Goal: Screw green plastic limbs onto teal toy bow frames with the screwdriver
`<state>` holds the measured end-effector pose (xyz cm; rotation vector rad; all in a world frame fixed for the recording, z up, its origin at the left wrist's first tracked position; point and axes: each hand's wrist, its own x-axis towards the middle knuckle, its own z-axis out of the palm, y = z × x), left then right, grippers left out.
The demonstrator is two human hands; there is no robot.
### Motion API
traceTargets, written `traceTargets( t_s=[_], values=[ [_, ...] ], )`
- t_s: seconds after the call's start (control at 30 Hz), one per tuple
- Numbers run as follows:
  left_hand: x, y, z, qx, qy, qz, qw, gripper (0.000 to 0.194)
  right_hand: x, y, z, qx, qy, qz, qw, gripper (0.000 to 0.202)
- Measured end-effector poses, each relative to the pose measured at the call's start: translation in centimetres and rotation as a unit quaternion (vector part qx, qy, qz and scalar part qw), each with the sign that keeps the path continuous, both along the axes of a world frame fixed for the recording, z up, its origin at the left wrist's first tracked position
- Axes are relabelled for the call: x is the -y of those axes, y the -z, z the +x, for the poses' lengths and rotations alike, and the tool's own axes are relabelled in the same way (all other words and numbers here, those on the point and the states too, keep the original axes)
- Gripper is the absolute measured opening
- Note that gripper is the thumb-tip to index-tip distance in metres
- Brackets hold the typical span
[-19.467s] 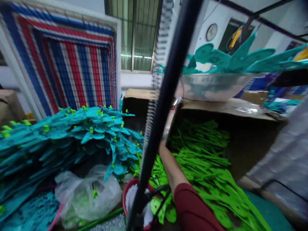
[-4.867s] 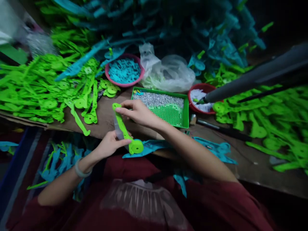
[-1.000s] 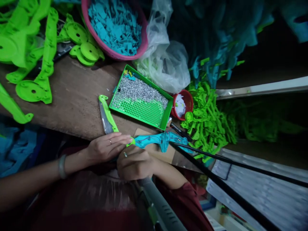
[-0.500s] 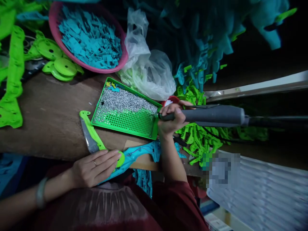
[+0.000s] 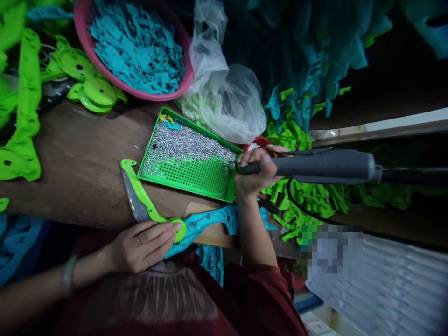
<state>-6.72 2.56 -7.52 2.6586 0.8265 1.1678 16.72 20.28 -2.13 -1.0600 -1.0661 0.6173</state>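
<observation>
My left hand point(image 5: 145, 245) lies over a bright green plastic piece with a clear blade-shaped plate and a round disc point(image 5: 180, 230). Its fingers are together and press the piece against a long blue plastic part point(image 5: 210, 218); the thumb is hidden. My right hand point(image 5: 255, 173) is closed around a grey electric screwdriver point(image 5: 325, 165), which lies roughly level with its tip pointing left. That tip is at the right end of a green perforated tray point(image 5: 189, 179), close to the small silver screws point(image 5: 191, 142). Whether a screw sits on the tip is too small to tell.
Behind the tray stand a pink basket point(image 5: 189, 77) of small blue pieces and a clear plastic bag point(image 5: 241, 105). Loose green parts point(image 5: 290, 205) are heaped at the right, with blue parts point(image 5: 308, 79) piled above them. More green parts point(image 5: 30, 102) lie far left.
The whole view has shifted slightly, so everything appears a little further right. Both hands keep nearly the same places, with the screwdriver tip still at the tray's right end.
</observation>
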Motion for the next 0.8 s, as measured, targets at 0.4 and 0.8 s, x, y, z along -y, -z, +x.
traceTargets(
  t_s=[0.4, 0.8],
  values=[
    [0.4, 0.3, 1.2, 0.042, -0.024, 0.042, 0.998, 0.019, 8.5, -5.4, -5.3, -0.017, -0.191, -0.015, 0.981, 0.027],
    [2.0, 1.8, 1.1, 0.05, -0.032, -0.109, 0.992, 0.027, 11.6, -0.8, -10.9, 0.061, -0.412, 0.017, 0.909, 0.03]
  ],
)
